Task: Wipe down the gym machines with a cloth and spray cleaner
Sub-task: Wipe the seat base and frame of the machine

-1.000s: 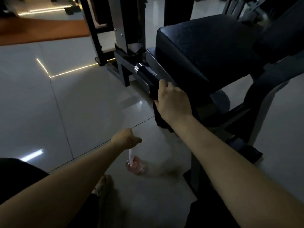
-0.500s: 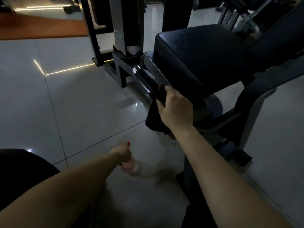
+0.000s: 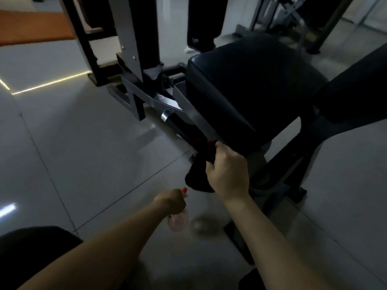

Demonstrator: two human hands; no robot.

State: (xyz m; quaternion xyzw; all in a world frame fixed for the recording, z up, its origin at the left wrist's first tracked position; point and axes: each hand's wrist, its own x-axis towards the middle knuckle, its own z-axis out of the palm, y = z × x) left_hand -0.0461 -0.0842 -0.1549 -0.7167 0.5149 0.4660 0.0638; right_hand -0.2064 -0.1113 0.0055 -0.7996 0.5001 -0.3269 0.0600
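The room is dim; my one dark cloth (image 3: 199, 176) blurs into the machine's black handle grip (image 3: 182, 126), so its edges are hard to trace; my right hand (image 3: 227, 174) curls round it, bunching it against the grip's near end, just left of the smooth padded seat (image 3: 251, 91); my left hand (image 3: 171, 200) is fisted round one spray bottle (image 3: 179, 221), clear pinkish plastic with a red tip, neck hidden by my fingers, nearer, above the glossy tiled floor (image 3: 83, 153); a second pad (image 3: 356, 84) is cut off at right.
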